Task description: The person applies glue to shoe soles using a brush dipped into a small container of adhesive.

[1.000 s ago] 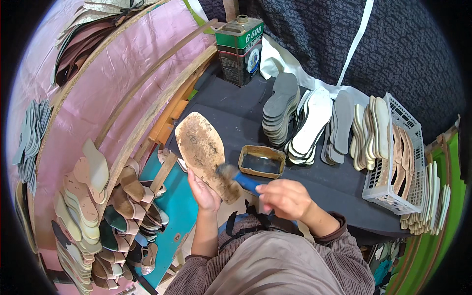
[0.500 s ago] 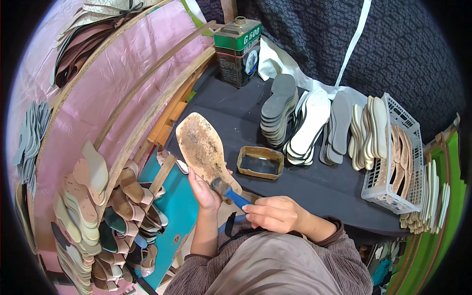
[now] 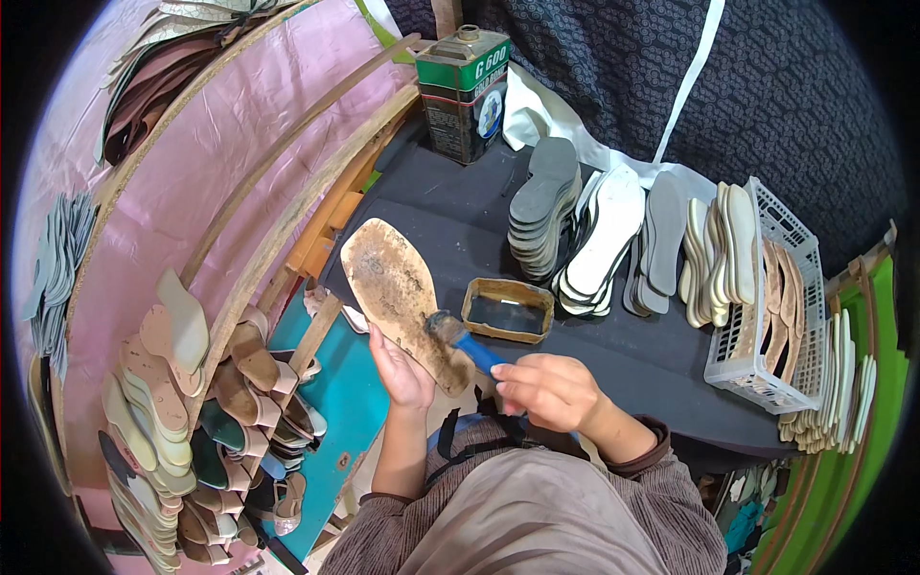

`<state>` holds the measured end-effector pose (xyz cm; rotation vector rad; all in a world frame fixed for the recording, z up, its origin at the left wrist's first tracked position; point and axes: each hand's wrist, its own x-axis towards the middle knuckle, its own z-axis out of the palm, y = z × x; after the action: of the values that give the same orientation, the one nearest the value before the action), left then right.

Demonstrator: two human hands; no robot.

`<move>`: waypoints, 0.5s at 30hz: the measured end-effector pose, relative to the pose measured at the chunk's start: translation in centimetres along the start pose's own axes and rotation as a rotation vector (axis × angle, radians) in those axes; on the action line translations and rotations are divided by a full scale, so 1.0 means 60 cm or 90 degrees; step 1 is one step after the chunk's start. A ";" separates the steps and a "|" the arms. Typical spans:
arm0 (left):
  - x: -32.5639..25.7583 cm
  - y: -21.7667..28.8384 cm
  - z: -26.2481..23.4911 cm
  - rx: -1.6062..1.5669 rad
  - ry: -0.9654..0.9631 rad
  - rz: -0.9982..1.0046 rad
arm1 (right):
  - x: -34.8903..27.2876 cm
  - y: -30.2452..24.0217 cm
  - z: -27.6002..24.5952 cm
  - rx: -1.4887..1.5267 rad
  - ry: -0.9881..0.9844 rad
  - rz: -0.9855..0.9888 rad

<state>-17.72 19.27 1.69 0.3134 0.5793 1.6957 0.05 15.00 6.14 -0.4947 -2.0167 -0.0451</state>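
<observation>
My left hand is closed on the lower part of a tan shoe sole, which is stained with dark brown patches and held tilted over the near left corner of the table. In my right hand is the blue handle of a brush. Its dark bristle end touches the sole's right edge, near the narrow middle. Just beyond the brush, a small rectangular tray with brownish, crusted walls stands on the table; something dark and shiny lies inside it.
Stacks of grey insoles and white insoles lie along the table's far side. A white plastic basket holds tan soles at right. A green-and-black metal can stands at the back. Shoes and soles crowd a rack at left.
The brush has moved up and to the right along the sole, from its lower end to its right edge. My right hand has shifted right and slightly up. My left hand keeps its hold.
</observation>
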 end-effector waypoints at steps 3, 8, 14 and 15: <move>0.002 -0.004 -0.013 -0.001 -0.007 -0.009 | -0.007 -0.010 0.004 0.032 -0.020 -0.027; 0.003 -0.002 -0.025 0.140 -0.103 -0.017 | -0.007 0.000 -0.003 0.102 -0.023 0.009; 0.012 -0.003 -0.031 0.051 -0.081 -0.028 | -0.016 -0.014 -0.002 0.068 -0.039 -0.045; 0.014 -0.001 -0.033 0.037 -0.113 -0.035 | -0.017 -0.013 -0.005 0.074 -0.045 -0.043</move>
<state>-18.85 19.72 -0.06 0.4801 0.5023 1.5822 0.40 13.88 5.56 -0.3584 -2.0915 0.0487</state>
